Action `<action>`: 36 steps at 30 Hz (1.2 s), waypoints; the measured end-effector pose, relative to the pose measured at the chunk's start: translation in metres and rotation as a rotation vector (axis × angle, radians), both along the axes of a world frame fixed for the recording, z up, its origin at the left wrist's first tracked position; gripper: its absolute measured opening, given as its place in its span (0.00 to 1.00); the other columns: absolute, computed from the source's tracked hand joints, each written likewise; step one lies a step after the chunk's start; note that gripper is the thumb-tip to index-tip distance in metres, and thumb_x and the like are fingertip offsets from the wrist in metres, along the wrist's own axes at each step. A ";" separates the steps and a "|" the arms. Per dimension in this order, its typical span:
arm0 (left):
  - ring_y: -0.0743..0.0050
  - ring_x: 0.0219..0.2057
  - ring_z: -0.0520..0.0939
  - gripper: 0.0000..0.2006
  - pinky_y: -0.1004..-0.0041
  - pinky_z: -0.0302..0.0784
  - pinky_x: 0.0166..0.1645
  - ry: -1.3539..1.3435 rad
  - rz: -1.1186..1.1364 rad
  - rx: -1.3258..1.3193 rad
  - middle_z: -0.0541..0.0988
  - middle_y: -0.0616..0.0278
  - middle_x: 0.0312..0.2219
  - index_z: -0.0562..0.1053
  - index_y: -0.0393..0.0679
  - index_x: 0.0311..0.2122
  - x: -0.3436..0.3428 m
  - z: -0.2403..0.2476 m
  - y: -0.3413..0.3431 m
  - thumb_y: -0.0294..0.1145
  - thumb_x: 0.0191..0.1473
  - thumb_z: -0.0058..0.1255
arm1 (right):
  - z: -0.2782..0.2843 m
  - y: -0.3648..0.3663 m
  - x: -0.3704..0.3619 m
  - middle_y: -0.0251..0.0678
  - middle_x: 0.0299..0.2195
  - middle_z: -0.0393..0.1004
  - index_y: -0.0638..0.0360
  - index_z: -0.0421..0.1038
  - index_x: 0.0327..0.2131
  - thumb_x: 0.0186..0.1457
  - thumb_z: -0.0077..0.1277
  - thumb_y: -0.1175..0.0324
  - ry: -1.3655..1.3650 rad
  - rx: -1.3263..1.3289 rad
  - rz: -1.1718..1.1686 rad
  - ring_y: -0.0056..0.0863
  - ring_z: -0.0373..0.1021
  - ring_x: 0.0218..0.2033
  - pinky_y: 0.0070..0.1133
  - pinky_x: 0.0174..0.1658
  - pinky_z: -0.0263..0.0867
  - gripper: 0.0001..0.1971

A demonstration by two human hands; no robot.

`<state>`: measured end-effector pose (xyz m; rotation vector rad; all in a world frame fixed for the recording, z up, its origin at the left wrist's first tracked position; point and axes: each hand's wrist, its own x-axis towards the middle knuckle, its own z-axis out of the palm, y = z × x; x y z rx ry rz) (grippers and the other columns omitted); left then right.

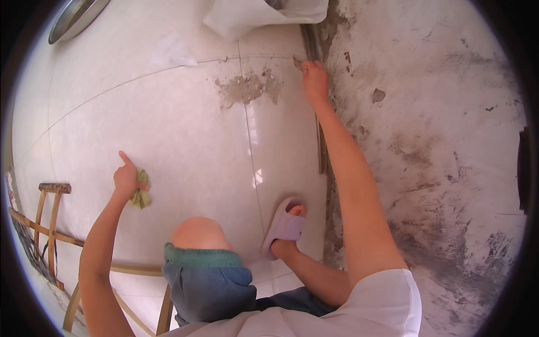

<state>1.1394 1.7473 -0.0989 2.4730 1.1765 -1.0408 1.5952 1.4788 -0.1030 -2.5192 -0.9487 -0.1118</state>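
Note:
My right hand (315, 83) is closed at the foot of the wall, far right of the floor. From its fingers sticks a small flat tool (297, 62), greyish brown; its exact kind is too small to make out. It sits close to the dark strip (309, 42) along the wall's base. Off to the left, my left hand (126, 176) is held low over the tiles with the index finger stretched out. A crumpled yellow-green cloth (141, 197) is gripped between its thumb and the other fingers.
Grey crumbly debris (247, 89) lies on the pale tiled floor (185, 129). Behind it is a white sack (264, 16); a metal basin (77, 21) stands far left. A wooden frame (55, 216) is at the lower left. The stained wall (426, 123) bounds the right.

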 end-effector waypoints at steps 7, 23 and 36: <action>0.55 0.27 0.76 0.65 0.70 0.72 0.34 -0.065 0.017 0.021 0.75 0.47 0.24 0.32 0.19 0.53 -0.022 -0.017 0.006 0.36 0.18 0.70 | -0.004 0.000 0.029 0.51 0.34 0.66 0.68 0.68 0.32 0.50 0.41 0.75 -0.092 -0.293 0.084 0.47 0.67 0.35 0.31 0.39 0.65 0.08; 0.57 0.29 0.76 0.67 0.70 0.71 0.33 0.036 0.001 -0.012 0.76 0.50 0.25 0.31 0.21 0.54 -0.004 -0.003 0.002 0.41 0.18 0.71 | -0.039 -0.083 -0.082 0.49 0.25 0.68 0.69 0.66 0.27 0.50 0.39 0.75 -0.079 -0.365 -0.242 0.42 0.69 0.26 0.28 0.29 0.69 0.07; 0.58 0.27 0.77 0.65 0.71 0.72 0.31 -0.030 -0.074 0.015 0.75 0.49 0.24 0.34 0.17 0.53 -0.011 -0.006 0.006 0.40 0.19 0.70 | -0.025 -0.164 -0.204 0.51 0.28 0.72 0.68 0.67 0.33 0.44 0.48 0.70 0.258 -0.321 -0.677 0.44 0.70 0.30 0.32 0.34 0.67 0.12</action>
